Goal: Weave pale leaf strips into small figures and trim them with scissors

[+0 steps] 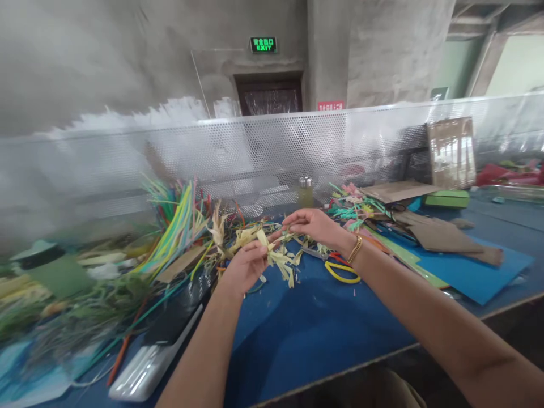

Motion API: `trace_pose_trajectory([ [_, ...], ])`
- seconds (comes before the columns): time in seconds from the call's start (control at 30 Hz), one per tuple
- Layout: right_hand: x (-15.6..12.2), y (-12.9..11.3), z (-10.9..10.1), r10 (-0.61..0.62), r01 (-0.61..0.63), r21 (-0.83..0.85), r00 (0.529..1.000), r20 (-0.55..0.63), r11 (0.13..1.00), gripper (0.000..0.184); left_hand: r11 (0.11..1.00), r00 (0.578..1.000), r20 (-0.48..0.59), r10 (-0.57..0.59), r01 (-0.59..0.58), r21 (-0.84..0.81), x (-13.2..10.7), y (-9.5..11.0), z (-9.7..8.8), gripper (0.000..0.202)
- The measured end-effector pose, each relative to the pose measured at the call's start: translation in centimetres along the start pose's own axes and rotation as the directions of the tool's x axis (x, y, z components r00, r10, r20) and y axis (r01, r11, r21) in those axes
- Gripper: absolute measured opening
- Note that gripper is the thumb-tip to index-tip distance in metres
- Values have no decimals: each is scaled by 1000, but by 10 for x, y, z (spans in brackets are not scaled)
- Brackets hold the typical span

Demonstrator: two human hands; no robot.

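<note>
My left hand [249, 262] is closed on a bunch of pale yellow, dry husk strips [284, 262], their torn ends hanging over the blue tabletop [293, 334]. My right hand [309, 225], with a gold bracelet [355, 249] on its wrist, reaches in from the right. Its thumb and fingers are pinched together just above the left fingertips; what lies between them is too small to name. Below the right wrist lie scissors with yellow handles [341, 273]. More husk pieces [218, 229] and thin stems lie behind my left hand.
To the left are a bundle of coloured pipe cleaners [182, 215], a green container [55, 269] and a white and black device [148, 354]. At right lie cardboard pieces [442, 235], a blue sheet [480, 277] and pink and green sprigs [351, 209]. A perforated metal screen [272, 147] and a jar [305, 192] stand behind.
</note>
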State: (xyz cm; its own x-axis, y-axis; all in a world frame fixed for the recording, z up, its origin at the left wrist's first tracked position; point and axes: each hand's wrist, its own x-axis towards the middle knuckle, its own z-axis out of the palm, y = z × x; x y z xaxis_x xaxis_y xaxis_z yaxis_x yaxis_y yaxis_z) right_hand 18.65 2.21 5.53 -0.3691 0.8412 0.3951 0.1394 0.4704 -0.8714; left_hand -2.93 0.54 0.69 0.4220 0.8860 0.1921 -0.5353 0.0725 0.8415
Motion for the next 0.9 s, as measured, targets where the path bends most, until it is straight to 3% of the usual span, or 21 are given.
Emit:
trace_pose_trajectory([
  [0.13,-3,5,11,-93,85,-96,993,-75,992,13,999,999,13,-43,43,24,2,-3,-3,13],
  [0.37,-3,11,22,-145,107,-183,967,-208,977,10,995,996,-25,-88,89,43,5,-8,-3,17],
  [0.6,-5,20,13,-129,95,-134,954,-269,986,10,992,984,-136,-116,121,30,6,-9,-7,22],
  [0.8,-15,19,2,-244,148,-328,930,-275,933,8,991,971,-205,-123,130,22,7,-7,-8,27],
  [0.9,-20,15,-1,-285,198,-328,928,-241,924,7,986,961,-245,-132,152,67,8,-9,-9,29],
])
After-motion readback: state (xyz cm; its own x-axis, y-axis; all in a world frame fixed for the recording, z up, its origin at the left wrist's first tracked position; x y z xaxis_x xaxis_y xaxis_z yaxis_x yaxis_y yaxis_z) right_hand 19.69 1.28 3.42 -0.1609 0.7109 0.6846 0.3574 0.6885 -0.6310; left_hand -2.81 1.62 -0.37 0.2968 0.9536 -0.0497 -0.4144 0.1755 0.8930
